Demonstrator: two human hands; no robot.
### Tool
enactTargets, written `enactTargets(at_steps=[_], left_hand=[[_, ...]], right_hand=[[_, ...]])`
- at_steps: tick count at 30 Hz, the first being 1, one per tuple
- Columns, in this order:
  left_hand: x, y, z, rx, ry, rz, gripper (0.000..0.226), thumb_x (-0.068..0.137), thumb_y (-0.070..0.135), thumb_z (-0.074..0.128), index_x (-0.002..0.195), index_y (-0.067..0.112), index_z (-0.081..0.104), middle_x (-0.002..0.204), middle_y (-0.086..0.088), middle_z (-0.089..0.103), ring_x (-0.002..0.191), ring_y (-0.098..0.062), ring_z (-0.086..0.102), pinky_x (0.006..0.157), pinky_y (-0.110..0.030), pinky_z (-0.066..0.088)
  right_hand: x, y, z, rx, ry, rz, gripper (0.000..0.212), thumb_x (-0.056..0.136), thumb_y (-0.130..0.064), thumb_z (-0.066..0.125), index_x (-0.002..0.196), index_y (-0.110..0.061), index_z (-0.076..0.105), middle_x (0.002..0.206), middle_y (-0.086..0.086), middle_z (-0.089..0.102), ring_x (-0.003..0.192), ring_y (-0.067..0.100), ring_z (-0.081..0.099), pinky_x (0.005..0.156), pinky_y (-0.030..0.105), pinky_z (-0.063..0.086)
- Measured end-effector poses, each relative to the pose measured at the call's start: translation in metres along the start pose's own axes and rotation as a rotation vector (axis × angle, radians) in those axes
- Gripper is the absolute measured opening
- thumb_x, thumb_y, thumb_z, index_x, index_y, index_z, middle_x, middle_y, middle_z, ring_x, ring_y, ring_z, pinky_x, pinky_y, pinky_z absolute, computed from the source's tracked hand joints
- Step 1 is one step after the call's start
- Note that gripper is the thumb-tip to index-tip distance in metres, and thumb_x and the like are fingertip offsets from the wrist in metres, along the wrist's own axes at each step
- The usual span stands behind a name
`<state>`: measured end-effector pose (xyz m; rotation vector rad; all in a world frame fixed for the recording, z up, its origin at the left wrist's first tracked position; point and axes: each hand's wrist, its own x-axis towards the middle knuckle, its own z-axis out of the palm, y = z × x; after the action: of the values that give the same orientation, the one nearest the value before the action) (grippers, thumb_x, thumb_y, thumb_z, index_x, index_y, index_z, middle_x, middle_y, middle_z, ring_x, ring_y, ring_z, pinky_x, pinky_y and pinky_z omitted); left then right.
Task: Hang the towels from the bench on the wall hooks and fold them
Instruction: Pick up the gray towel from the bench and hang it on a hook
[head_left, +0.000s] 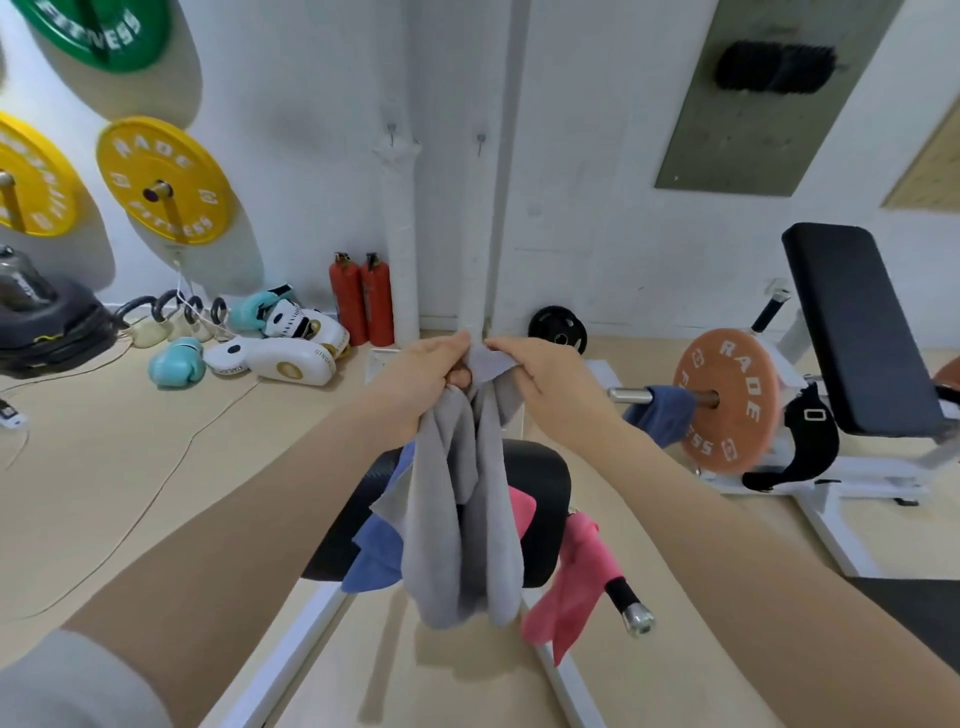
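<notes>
Grey towel (462, 525), bunched, hanging in long folds

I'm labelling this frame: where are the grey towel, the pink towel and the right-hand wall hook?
grey towel (462, 525): head view, mid-drape.
pink towel (576, 582): head view, hanging fold.
right-hand wall hook (481, 141): head view, hook itself.

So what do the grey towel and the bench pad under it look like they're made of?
The grey towel looks like soft matte microfibre or terry cloth: it hangs in limp folds from both hands, without sheen. The bench pad looks like black vinyl or leatherette over padding: smooth, with rounded edges and faint highlights. Neither can be told for certain.
</notes>
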<state>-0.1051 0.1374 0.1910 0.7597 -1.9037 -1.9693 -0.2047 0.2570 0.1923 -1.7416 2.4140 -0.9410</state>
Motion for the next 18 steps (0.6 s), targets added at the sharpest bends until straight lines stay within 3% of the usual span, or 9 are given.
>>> enactTargets(at_steps=[3, 5, 7, 8, 10, 12, 14, 16, 18], left_hand=[[-0.004, 0.0, -0.018, 0.522, 0.096, -0.019, 0.041, 0.087, 0.055, 0.048, 0.109, 0.02, 0.052, 0.087, 0.006, 0.055, 0.079, -0.009, 0.049, 0.063, -0.022, 0.035], [-0.01, 0.001, -0.036, 0.647, 0.062, -0.102, 0.058, 0.078, 0.054, 0.063, 0.123, 0.022, 0.045, 0.106, 0.003, 0.05, 0.096, -0.014, 0.048, 0.072, -0.024, 0.038], [-0.017, 0.001, -0.06, 0.632, -0.05, -0.191, 0.064, 0.075, 0.04, 0.072, 0.129, 0.023, 0.042, 0.108, 0.001, 0.048, 0.098, -0.016, 0.048, 0.077, -0.026, 0.04], [-0.022, 0.002, -0.072, 0.615, -0.122, -0.235, 0.061, 0.077, 0.029, 0.071, 0.13, 0.022, 0.041, 0.103, 0.001, 0.048, 0.095, -0.016, 0.048, 0.075, -0.025, 0.041], [-0.029, 0.001, -0.093, 0.661, -0.196, -0.253, 0.052, 0.082, 0.01, 0.063, 0.13, 0.018, 0.043, 0.092, 0.001, 0.046, 0.084, -0.013, 0.046, 0.067, -0.022, 0.038], [-0.034, 0.0, -0.108, 0.763, -0.12, -0.183, 0.039, 0.082, 0.002, 0.055, 0.119, 0.013, 0.051, 0.086, 0.001, 0.048, 0.078, -0.011, 0.045, 0.06, -0.02, 0.036], [-0.04, -0.003, -0.121, 0.778, 0.009, -0.119, 0.025, 0.083, 0.001, 0.054, 0.105, 0.011, 0.06, 0.087, -0.001, 0.054, 0.078, -0.012, 0.048, 0.058, -0.018, 0.036], [-0.045, -0.007, -0.134, 0.558, 0.05, -0.092, 0.011, 0.082, 0.003, 0.061, 0.089, 0.01, 0.064, 0.09, -0.006, 0.059, 0.083, -0.015, 0.053, 0.06, -0.019, 0.04], [-0.054, -0.008, -0.142, 0.234, 0.046, -0.133, 0.007, 0.082, 0.005, 0.066, 0.083, 0.012, 0.065, 0.088, -0.008, 0.062, 0.086, -0.02, 0.057, 0.064, -0.023, 0.046]], right_hand=[[0.01, -0.005, 0.0, -0.015, 0.073, 0.246, 0.034, 0.092, -0.01, 0.04, 0.125, -0.014, 0.048, 0.107, 0.011, 0.062, 0.095, 0.029, 0.059, 0.079, 0.038, 0.048], [0.014, -0.011, 0.0, -0.086, 0.026, 0.411, 0.03, 0.088, -0.012, 0.042, 0.118, -0.016, 0.047, 0.092, 0.004, 0.055, 0.08, 0.025, 0.054, 0.066, 0.032, 0.043], [0.017, -0.019, 0.001, -0.026, -0.154, 0.53, 0.022, 0.083, -0.007, 0.04, 0.095, -0.017, 0.055, 0.076, -0.001, 0.049, 0.065, 0.018, 0.048, 0.057, 0.025, 0.038], [0.018, -0.024, 0.0, 0.118, -0.262, 0.602, 0.024, 0.081, -0.003, 0.038, 0.085, -0.017, 0.058, 0.065, -0.001, 0.044, 0.051, 0.015, 0.043, 0.046, 0.021, 0.034], [0.018, -0.036, -0.003, 0.44, -0.454, 0.742, 0.033, 0.081, 0.001, 0.035, 0.088, -0.012, 0.064, 0.05, -0.002, 0.039, 0.034, 0.008, 0.029, 0.032, 0.016, 0.022], [0.017, -0.045, -0.002, 0.637, -0.561, 0.731, 0.033, 0.079, 0.002, 0.034, 0.088, -0.005, 0.065, 0.045, -0.003, 0.044, 0.035, 0.006, 0.028, 0.031, 0.015, 0.022], [0.014, -0.056, 0.005, 0.81, -0.567, 0.654, 0.026, 0.081, 0.0, 0.035, 0.078, -0.002, 0.061, 0.048, -0.002, 0.055, 0.038, 0.008, 0.04, 0.036, 0.016, 0.032], [0.011, -0.068, 0.014, 0.928, -0.625, 0.564, 0.023, 0.08, -0.003, 0.039, 0.082, -0.004, 0.061, 0.062, 0.002, 0.066, 0.052, 0.013, 0.059, 0.048, 0.019, 0.047], [0.008, -0.079, 0.024, 0.992, -0.761, 0.456, 0.029, 0.078, -0.003, 0.043, 0.099, -0.007, 0.063, 0.089, 0.007, 0.073, 0.085, 0.018, 0.069, 0.072, 0.022, 0.056]])
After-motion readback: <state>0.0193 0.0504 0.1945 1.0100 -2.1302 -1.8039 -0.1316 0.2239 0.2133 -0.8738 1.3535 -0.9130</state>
